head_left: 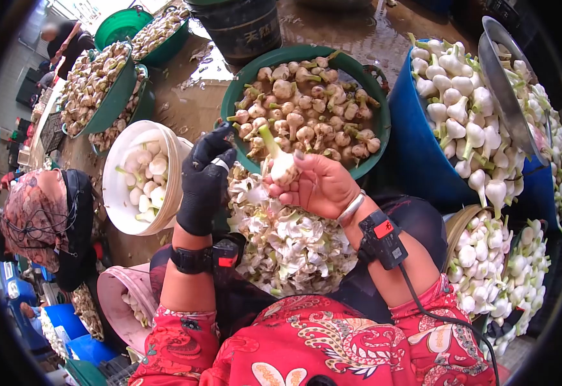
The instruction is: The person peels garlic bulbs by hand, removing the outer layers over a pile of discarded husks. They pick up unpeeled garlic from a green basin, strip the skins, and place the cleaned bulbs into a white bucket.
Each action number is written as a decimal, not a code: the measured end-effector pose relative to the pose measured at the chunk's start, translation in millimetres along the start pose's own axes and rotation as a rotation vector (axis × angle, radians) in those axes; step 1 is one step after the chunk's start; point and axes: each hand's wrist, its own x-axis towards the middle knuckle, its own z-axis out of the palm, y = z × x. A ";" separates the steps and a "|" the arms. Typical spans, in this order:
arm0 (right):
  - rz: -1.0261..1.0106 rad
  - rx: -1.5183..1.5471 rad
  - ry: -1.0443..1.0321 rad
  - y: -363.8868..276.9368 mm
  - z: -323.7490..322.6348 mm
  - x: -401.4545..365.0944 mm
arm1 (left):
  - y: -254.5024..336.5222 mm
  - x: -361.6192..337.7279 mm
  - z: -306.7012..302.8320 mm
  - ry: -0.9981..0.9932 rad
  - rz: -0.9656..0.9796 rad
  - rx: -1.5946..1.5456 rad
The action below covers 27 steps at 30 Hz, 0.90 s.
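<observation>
Above a heap of white papery garlic skins [297,251], the bare right hand [319,184] has its fingers closed around a pale, green-stemmed garlic bulb [285,170]; beside it the black-gloved left hand [206,177] has curled fingers, whether gripping anything I cannot tell. Just beyond is a round green plastic basin [229,100] of brownish bulbs [303,103] in murky water, with a black plastic bucket [245,32] behind it.
</observation>
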 end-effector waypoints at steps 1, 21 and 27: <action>0.023 0.071 -0.028 1.3 -3.3 1.2 | 1.7 0.5 -5.3 0.019 0.113 0.287; -0.410 -0.339 0.335 -8.5 22.7 3.7 | 21.5 -15.7 15.6 -0.225 -0.113 -0.039; -0.112 -0.845 0.152 -11.6 25.8 3.7 | 21.3 -16.3 17.0 -0.309 -0.049 0.066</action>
